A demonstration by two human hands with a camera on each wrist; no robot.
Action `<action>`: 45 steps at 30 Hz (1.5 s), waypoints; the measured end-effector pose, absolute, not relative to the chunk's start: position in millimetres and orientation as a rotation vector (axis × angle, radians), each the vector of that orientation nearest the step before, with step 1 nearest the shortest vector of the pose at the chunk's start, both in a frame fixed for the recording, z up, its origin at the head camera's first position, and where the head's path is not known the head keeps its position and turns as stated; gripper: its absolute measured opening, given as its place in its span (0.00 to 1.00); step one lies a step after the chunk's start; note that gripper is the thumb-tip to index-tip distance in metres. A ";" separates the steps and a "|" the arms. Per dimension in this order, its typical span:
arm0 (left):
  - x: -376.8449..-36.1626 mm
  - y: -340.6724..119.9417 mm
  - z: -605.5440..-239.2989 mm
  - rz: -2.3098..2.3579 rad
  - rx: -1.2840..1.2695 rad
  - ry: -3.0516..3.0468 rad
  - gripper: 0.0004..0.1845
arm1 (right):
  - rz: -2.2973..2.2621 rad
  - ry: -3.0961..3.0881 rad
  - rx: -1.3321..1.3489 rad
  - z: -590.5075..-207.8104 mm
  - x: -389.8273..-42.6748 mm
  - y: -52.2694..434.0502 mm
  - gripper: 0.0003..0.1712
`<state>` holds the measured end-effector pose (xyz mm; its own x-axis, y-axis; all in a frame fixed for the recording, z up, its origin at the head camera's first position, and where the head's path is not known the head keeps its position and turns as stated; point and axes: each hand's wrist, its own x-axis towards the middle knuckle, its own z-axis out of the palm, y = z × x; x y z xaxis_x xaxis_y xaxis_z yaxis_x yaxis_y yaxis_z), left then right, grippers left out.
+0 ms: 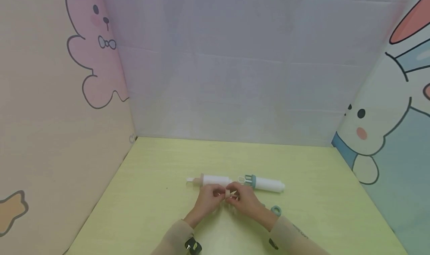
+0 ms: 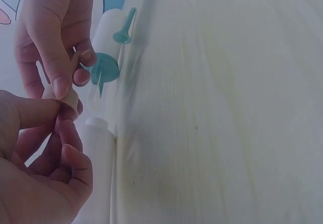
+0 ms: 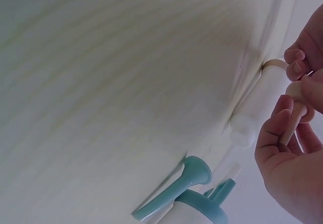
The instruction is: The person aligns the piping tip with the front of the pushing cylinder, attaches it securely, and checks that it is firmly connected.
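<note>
left hand (image 1: 208, 198) pinches tan ring (image 1: 227, 193) | right hand (image 1: 245, 199) pinches its stick, to keep it steady | two tubes (image 1: 215, 180) lie just behind

Your left hand (image 1: 207, 199) and right hand (image 1: 244, 199) close together, fingertips meeting, fingers curled and pinching, both wrists low.
</note>
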<state>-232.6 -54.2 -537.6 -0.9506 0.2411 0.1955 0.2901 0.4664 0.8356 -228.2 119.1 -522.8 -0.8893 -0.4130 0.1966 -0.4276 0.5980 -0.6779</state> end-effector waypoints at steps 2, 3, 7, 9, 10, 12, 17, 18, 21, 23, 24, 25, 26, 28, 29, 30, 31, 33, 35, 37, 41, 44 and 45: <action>-233.5 -54.7 -538.8 -1.526 -0.503 -2.647 0.03 | 1.191 -2.783 0.747 -523.0 -227.9 119.3 0.16; -233.7 -55.1 -538.9 -1.533 -0.514 -2.647 0.03 | 1.200 -2.777 0.757 -522.7 -227.6 119.4 0.16; -234.0 -56.3 -539.1 -1.571 -0.532 -2.662 0.04 | 1.223 -2.777 0.780 -522.0 -226.4 119.8 0.16; -234.2 -56.5 -538.8 -1.578 -0.532 -2.674 0.04 | 1.235 -2.787 0.785 -521.6 -226.2 119.9 0.16; -234.2 -56.5 -538.7 -1.578 -0.534 -2.677 0.03 | 1.237 -2.792 0.785 -521.5 -226.1 120.0 0.16; -234.3 -56.3 -538.2 -1.574 -0.538 -2.683 0.03 | 1.249 -2.803 0.784 -521.5 -226.1 120.2 0.16; -235.3 -55.9 -537.7 -1.552 -0.546 -2.693 0.03 | 1.255 -2.811 0.783 -522.8 -226.7 120.8 0.16; -235.7 -55.9 -537.8 -1.545 -0.546 -2.696 0.03 | 1.254 -2.809 0.780 -523.2 -226.9 121.1 0.16; -236.8 -55.8 -538.0 -1.526 -0.547 -2.703 0.03 | 1.256 -2.801 0.770 -524.3 -227.2 121.7 0.17; -237.5 -55.8 -538.1 -1.521 -0.548 -2.702 0.03 | 1.250 -2.794 0.766 -525.5 -227.7 122.4 0.17; -237.8 -55.9 -538.2 -1.517 -0.549 -2.702 0.03 | 1.257 -2.795 0.760 -525.8 -227.6 122.7 0.17; -238.2 -56.0 -538.2 -1.515 -0.550 -2.703 0.03 | 1.259 -2.796 0.754 -526.3 -227.7 123.0 0.17; -238.4 -56.4 -537.9 -1.509 -0.553 -2.704 0.03 | 1.263 -2.799 0.746 -526.6 -227.8 123.4 0.17; -239.8 -57.8 -536.6 -1.505 -0.552 -2.703 0.03 | 1.265 -2.810 0.731 -527.5 -228.2 124.0 0.17; -240.7 -58.7 -535.1 -1.493 -0.555 -2.697 0.03 | 1.274 -2.817 0.721 -527.5 -228.3 124.3 0.17; -241.5 -59.6 -532.8 -1.473 -0.554 -2.691 0.03 | 1.276 -2.821 0.712 -527.7 -228.6 124.7 0.18; -242.7 -60.6 -531.0 -1.450 -0.552 -2.679 0.02 | 1.276 -2.823 0.705 -528.0 -228.9 125.3 0.18; -244.6 -62.1 -526.4 -1.369 -0.536 -2.654 0.02 | 1.274 -2.824 0.698 -528.9 -229.8 126.4 0.18; -247.0 -63.6 -523.4 -1.230 -0.525 -2.625 0.03 | 1.285 -2.820 0.693 -529.2 -230.5 127.5 0.19; -250.1 -65.3 -522.1 -1.084 -0.519 -2.606 0.05 | 1.296 -2.812 0.690 -529.1 -231.2 128.4 0.20; -258.5 -70.3 -520.8 -0.782 -0.559 -2.590 0.11 | 1.312 -2.810 0.666 -527.6 -232.1 129.4 0.19; -264.3 -74.2 -520.6 -0.629 -0.573 -2.630 0.16 | 1.315 -2.813 0.652 -527.0 -231.7 129.6 0.19; -266.0 -75.4 -520.8 -0.597 -0.570 -2.658 0.18 | 1.316 -2.815 0.649 -527.0 -231.5 129.7 0.19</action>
<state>-266.0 -75.4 -520.8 -0.8551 0.3034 0.4203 0.4540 0.8297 0.3248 -231.5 129.7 -527.0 -0.9160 -0.3758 0.1405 -0.3488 0.5726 -0.7419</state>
